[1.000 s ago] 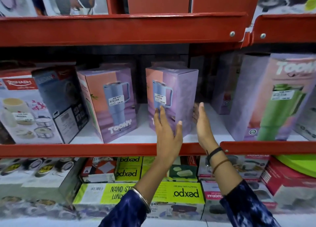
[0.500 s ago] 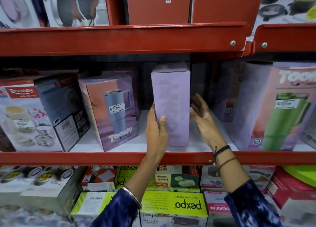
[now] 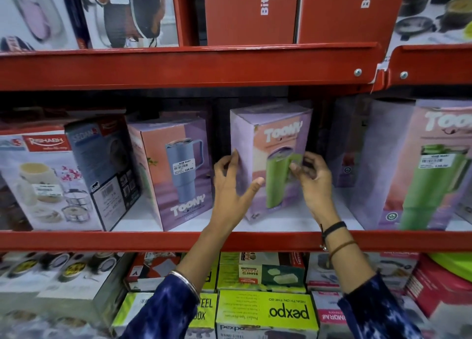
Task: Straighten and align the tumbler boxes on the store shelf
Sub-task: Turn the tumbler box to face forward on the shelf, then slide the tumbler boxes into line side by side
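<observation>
While it stands skewed, the Toony tumbler box (image 3: 270,144) looks light, stiff.
Left hand (image 3: 229,188), right hand (image 3: 313,183) curl round its opposite edges.

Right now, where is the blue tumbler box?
Head view, left of centre: the blue tumbler box stands between the Sedan box and the central green tumbler box.

"TOONY" is printed in white on the middle tumbler box (image 3: 278,144) and on the left tumbler box (image 3: 178,185). On the right tumbler box (image 3: 419,198) it is cut off as "TOO". The price sticker (image 3: 184,165) on the left tumbler box is marked "NINE MART" and "129.00". "REHABH" is shown on the white cookware box (image 3: 38,180), and "SEDAN" on the dark box (image 3: 102,165). "Bite" is read on the red boxes (image 3: 250,19) above. "pexpo" and "HEALTH ON THE GO" are printed inverted on the green box (image 3: 265,310) below.
</observation>
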`<state>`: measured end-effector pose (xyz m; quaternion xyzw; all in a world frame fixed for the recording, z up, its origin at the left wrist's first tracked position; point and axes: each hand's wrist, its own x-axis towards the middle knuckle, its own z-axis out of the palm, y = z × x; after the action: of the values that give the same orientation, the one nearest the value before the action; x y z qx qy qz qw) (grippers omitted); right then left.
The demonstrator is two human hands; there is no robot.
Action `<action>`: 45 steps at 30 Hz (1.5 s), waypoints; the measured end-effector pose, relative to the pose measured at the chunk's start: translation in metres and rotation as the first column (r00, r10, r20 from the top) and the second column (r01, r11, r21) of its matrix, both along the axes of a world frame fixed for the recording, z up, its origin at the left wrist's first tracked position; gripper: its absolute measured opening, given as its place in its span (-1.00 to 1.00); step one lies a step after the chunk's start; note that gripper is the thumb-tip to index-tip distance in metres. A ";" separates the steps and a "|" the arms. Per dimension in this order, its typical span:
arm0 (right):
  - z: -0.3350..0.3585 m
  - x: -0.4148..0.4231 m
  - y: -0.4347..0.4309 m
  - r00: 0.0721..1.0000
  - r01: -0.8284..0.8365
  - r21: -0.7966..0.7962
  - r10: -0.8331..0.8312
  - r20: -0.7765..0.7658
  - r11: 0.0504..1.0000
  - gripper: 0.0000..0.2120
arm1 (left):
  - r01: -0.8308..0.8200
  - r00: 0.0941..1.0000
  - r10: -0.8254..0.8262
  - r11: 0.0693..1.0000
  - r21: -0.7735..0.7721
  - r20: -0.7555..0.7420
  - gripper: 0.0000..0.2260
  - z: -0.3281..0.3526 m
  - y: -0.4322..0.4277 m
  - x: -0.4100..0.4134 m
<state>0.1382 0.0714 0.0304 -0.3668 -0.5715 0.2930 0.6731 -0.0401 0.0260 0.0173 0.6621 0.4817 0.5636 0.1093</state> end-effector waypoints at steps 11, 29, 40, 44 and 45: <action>-0.017 -0.009 -0.014 0.964 0.232 0.001 -0.231 0.133 0.973 -0.83 | -0.003 1.000 0.005 0.997 -0.081 0.025 -0.50 -0.002 0.020 -0.023; -0.016 -0.114 -0.085 0.980 0.181 0.170 -0.192 0.046 0.969 -0.75 | -0.111 0.994 0.110 0.878 0.466 0.029 -0.69 -0.008 -0.048 -0.079; -0.029 -0.231 -0.096 0.963 0.030 0.042 -0.040 0.266 0.999 -0.26 | -0.102 0.880 0.076 0.994 0.029 0.468 -0.62 -0.014 -0.023 -0.174; -0.038 -0.257 -0.091 0.890 0.185 0.074 -0.199 0.410 0.980 -0.27 | 0.062 0.828 0.020 0.990 -0.126 0.560 -0.59 -0.005 -0.011 -0.183; -0.040 -0.262 -0.090 0.868 0.251 0.079 -0.260 0.422 0.965 -0.32 | 0.097 0.826 0.003 0.984 -0.147 0.563 -0.60 -0.004 -0.009 -0.187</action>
<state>-0.1234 -0.0184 -0.0097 -0.4874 -0.6549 0.1075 0.5675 -0.2267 0.0171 0.0136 0.4676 0.4578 0.6872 0.3155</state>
